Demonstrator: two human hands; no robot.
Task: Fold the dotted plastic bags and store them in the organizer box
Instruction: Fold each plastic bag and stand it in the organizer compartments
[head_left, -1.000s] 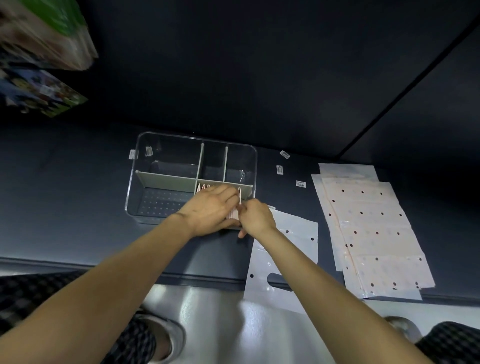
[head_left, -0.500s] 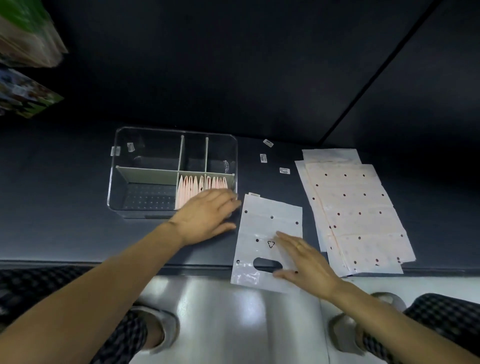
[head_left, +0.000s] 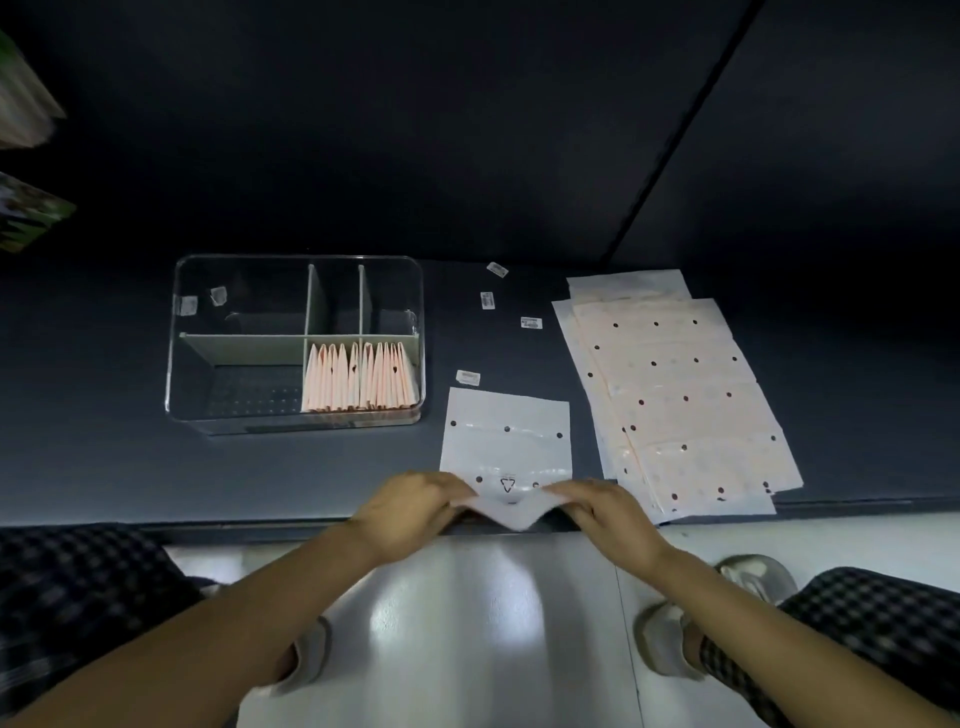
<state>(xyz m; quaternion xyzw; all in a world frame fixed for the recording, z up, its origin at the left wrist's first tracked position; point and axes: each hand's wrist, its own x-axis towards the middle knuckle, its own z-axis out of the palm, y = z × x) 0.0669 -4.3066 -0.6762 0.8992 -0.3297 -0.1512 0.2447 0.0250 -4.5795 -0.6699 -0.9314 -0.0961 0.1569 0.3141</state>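
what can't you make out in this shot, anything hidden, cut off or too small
Head view only:
- Near edge of the dotted bag: covered by left hand and right hand.
- Small labels: print too small.
- Flat bag stack: overlapping, count unclear.
- Items at left edge: cut off, blurred.

My one camera sits on my head, looking forward and steeply down over the dark table (head_left: 104, 457) from close above. Its wide view takes in my knees at the near edge and the wall at the far side.
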